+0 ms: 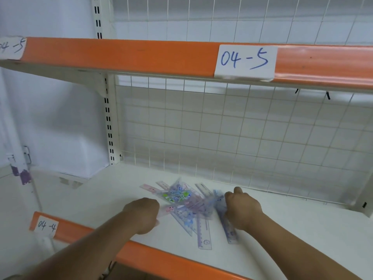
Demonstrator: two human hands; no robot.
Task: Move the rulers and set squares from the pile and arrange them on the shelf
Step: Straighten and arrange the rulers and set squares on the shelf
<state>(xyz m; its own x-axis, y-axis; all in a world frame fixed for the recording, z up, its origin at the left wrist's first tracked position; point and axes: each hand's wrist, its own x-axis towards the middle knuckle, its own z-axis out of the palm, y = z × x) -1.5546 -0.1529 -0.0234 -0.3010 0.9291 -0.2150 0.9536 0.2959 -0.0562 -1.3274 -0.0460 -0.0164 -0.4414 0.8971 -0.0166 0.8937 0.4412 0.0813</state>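
- The pile (187, 201) of rulers and set squares lies on the white shelf (292, 229), around the middle of the board and nearer its front than the wire grid (222, 128) at the back.
- The pieces are see-through plastic in pink, purple and blue with cartoon prints. They overlap at many angles and are blurred.
- A purple ruler (204, 235) sticks out of the pile toward the front edge. A pink ruler (148, 187) pokes out at the far left.
- The left hand (144, 214) sits knuckles-up at the left edge of the pile, touching pink plastic there. Its fingers are bent under and hidden, so whether they pinch anything cannot be told.
- The right hand (242, 209) is at the right edge of the pile, over a blue ruler (231, 236) that runs under it toward the front. The thumb is up. The fingers are bent toward the ruler, but I cannot tell whether they grip it.
- The shelf's front carries an orange strip (161, 257) with a paper label reading "04-4" (46, 226).
- The upper shelf (121, 55) has the same orange edge and a label reading "04-5" (245, 61).
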